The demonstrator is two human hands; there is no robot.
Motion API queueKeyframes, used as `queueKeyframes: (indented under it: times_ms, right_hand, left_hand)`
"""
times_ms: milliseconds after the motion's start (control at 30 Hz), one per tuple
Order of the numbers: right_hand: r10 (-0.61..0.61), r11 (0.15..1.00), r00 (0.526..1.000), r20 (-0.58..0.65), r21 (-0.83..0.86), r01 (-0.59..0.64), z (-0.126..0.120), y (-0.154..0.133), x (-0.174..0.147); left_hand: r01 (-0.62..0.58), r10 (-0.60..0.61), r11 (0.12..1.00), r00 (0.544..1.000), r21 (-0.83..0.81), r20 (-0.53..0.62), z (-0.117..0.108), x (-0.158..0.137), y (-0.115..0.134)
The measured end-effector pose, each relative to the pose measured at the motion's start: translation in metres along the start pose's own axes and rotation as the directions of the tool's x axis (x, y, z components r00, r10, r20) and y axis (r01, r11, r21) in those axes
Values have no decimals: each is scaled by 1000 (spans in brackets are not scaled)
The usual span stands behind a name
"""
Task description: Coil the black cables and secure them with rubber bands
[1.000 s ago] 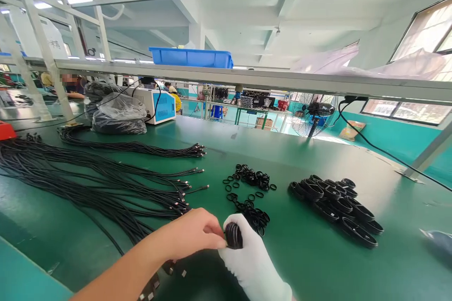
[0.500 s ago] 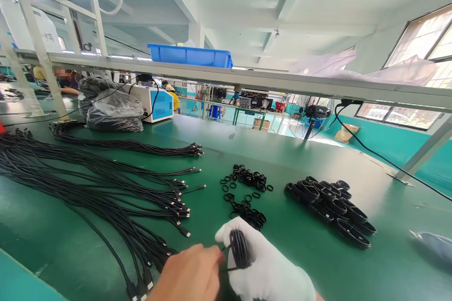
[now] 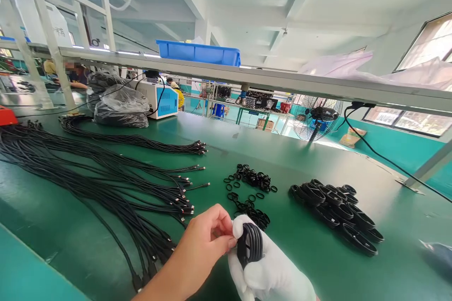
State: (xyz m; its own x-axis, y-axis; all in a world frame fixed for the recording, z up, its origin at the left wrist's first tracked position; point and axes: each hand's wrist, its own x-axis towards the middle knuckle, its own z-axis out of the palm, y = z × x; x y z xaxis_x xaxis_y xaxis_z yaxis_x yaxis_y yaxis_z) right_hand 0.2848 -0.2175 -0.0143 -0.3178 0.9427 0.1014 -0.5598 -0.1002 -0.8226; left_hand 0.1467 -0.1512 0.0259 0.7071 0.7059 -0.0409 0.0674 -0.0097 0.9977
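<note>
A black cable wound into a small coil (image 3: 253, 243) sits in my right hand (image 3: 271, 268), which wears a white glove and has its fingers wrapped round the loops. Bare, my left hand (image 3: 205, 244) comes up against the coil's left side, thumb and forefinger pinched together by the gloved fingertip. What lies in that pinch, if anything, is hidden. Just beyond both hands lie loose black rings (image 3: 252, 211), with a second pile of rings (image 3: 256, 178) behind them. To the left spread many long black cables (image 3: 134, 193), their connector ends pointing toward my hands.
Finished-looking black cable coils (image 3: 335, 207) are heaped at the right. A blue bin (image 3: 199, 53) stands on the shelf above the green table (image 3: 219, 138). Behind are plastic-wrapped bags (image 3: 122, 106), a white-and-blue machine (image 3: 162, 101) and a fan (image 3: 318, 115).
My left hand has risen from beside the coil to its left edge, fingers now pinched. The coil has turned in my gloved hand, its loops now more tightly gathered. The view has shifted slightly.
</note>
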Motion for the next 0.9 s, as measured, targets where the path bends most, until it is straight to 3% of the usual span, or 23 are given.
queueKeyframes:
  times_ms: [200, 267, 367, 467, 567, 700, 767, 833, 900]
  right_hand:
    - [15, 1000, 999, -42, -8, -15, 1, 2, 3]
    - [28, 1000, 998, -61, 15, -27, 1, 0, 3]
    - [94, 995, 994, -54, 49, -91, 2, -4, 0]
    - [216, 973, 976, -14, 93, -213, 4, -4, -2]
    - [264, 956, 964, -41, 142, -256, 9, -1, -2]
    - [182, 953, 980, -87, 263, -153, 15, 0, 6]
    - [135, 976, 975, -175, 191, -101, 16, 1, 11]
    - [102, 992, 944, -313, -33, -119, 15, 3, 15]
    - [51, 940, 892, -448, -280, -195, 14, 7, 18]
  left_hand:
    - [47, -59, 991, 994, -125, -95, 4, 8, -15]
    - [16, -20, 999, 987, -28, -162, 0, 5, -12]
    - [-63, 122, 964, 967, 257, -221, -9, -4, 0]
    - [-102, 115, 910, 993, 401, -8, -19, -7, 14]
    - [-76, 4, 928, 981, 366, 193, -27, 1, 20]
    - [35, -78, 962, 986, 270, 148, -35, 17, 13]
    - [87, -113, 962, 989, 257, 91, -35, 22, 8]
    - [122, -137, 955, 990, 271, 39, -33, 25, 3]
    - [136, -144, 943, 990, 302, 4, -30, 27, -1]
